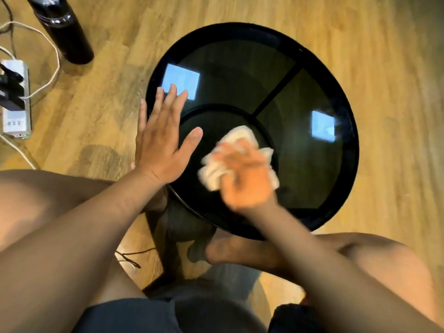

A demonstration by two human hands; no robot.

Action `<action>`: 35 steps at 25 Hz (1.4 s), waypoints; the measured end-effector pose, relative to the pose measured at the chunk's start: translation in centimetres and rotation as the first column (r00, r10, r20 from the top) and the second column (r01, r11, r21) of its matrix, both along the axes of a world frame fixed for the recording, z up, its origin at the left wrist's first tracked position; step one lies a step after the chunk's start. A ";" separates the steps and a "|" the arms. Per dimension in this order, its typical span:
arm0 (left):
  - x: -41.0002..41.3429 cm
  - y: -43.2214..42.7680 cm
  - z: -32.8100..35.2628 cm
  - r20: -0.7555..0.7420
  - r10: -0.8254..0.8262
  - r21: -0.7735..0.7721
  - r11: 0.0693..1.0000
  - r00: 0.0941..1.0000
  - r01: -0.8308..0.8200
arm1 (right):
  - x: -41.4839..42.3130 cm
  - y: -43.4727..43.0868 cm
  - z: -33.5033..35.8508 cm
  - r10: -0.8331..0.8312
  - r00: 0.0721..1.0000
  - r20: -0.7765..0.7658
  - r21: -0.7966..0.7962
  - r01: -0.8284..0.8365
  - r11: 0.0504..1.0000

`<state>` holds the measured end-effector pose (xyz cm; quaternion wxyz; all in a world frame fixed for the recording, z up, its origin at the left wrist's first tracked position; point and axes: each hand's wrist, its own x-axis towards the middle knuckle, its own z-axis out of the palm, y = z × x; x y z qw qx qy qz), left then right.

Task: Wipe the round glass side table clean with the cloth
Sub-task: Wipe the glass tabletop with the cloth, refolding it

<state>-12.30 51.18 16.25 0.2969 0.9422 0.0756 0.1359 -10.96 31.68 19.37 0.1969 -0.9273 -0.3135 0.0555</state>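
Mid-wipe: right hand point(247, 179), fingers bunched around the cloth point(237, 138), rubs the tabletop point(300, 150) centre-frame; left hand point(159, 143) lies flat, fingers spread; upper glass seemingly remains.

Round dark glass side table point(300, 131); crumpled white cloth point(236, 138) on its near half.

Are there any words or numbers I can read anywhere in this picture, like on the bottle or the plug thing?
No text can be read anywhere.
Black bottle: no label or letters show.
Power strip: any markings are too small and blurred to read.
Glass table: only bright square reflections, no writing.
Cloth: plain and motion-blurred.
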 end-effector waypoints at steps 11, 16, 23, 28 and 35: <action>-0.1 -0.1 -0.5 -0.031 0.011 0.023 1.000 0.999 -0.010 | 6.4 -18.5 1.2 -0.023 0.996 0.087 -0.153 0.036 0.988; -0.2 -0.2 -0.2 -0.039 -0.018 0.023 1.000 0.999 0.018 | 17.0 -17.3 1.5 -0.250 0.964 0.095 -0.071 0.257 0.964; -0.2 0.0 0.3 -0.012 -0.008 -0.044 0.999 1.000 0.008 | 26.7 -1.2 0.5 -0.459 0.888 0.012 0.053 0.458 0.887; -0.3 -0.3 0.3 0.007 -0.001 -0.060 0.998 1.000 0.001 | 22.7 15.9 0.7 -0.151 0.983 -0.103 0.142 0.165 0.976; -0.3 -0.3 -0.1 0.043 0.019 -0.086 0.996 0.999 -0.016 | 17.4 16.1 0.3 0.540 0.837 -0.087 0.093 -0.533 0.841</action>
